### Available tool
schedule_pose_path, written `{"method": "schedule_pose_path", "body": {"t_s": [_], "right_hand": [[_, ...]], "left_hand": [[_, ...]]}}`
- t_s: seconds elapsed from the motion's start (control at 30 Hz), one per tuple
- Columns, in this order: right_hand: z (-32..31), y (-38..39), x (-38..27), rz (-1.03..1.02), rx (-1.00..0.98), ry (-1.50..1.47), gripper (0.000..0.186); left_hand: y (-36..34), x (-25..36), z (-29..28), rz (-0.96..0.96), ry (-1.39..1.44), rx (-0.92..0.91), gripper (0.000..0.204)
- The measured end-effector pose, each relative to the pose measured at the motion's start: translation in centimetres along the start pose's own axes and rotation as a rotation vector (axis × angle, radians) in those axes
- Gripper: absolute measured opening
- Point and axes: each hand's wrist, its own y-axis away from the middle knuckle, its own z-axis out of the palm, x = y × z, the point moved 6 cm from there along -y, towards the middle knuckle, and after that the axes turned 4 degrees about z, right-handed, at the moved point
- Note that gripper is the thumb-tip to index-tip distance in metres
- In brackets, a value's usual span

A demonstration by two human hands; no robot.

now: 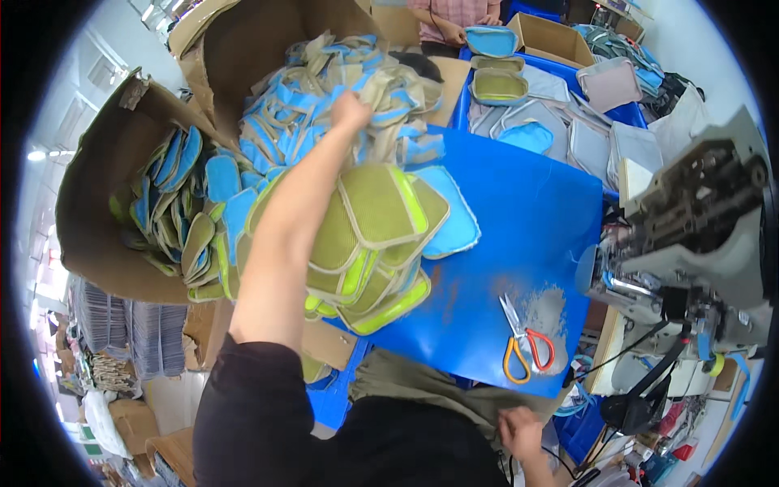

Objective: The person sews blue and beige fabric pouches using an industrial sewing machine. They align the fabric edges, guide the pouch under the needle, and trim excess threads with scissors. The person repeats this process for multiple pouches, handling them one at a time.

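Observation:
My left arm stretches over the heap of green and blue mesh fabric panels (381, 207). At its end, my left hand (350, 112) is closed at the pile of blue and beige fabric strips (296, 105); what its fingers hold is hidden. Down by my lap, my right hand (519, 430) has curled fingers beside the olive cloth over my legs (422, 390), and I cannot make out anything in them. Scissors (519, 341) with one orange and one red handle lie spread on the blue tabletop (511, 219), next to a grey dusty patch.
At the left, a large cardboard box (97, 235) on its side holds more panels. A sewing machine (690, 219) stands at the right. Beyond the table, a blue bin (461, 101) holds grey pieces and pouch-like items, and another person (454, 20) works beside it.

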Motion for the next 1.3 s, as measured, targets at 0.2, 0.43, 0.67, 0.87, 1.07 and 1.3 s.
{"method": "schedule_pose_path", "body": {"t_s": [0.2,0.43,0.67,0.87,1.07,1.3], "right_hand": [[0.5,1.8,2.6,0.109,0.009,0.225,0.017],[-0.9,4.0,1.3,0.296,-0.266,-0.161,0.015],[-11.9,-6.8,-11.3,-0.068,0.208,-0.412,0.011],[-17.4,-15.4,-20.2,-0.355,0.552,-0.656,0.056],[-11.4,-15.2,-20.7,-0.306,-0.193,-1.303,0.049],[-11.7,-11.7,-13.7,-0.061,0.353,-1.232,0.015]], "left_hand": [[-1.5,0.0,4.1,-0.201,-0.112,-0.14,0.044],[-2.0,4.8,-2.9,0.106,0.721,-0.278,0.025],[11.1,18.5,-21.7,0.309,1.234,-0.783,0.031],[22.9,21.2,-26.2,0.275,1.508,-1.105,0.039],[29.3,22.9,-22.8,-0.054,1.906,-1.185,0.044],[32.5,23.3,-18.5,-0.271,2.168,-1.234,0.057]]}}
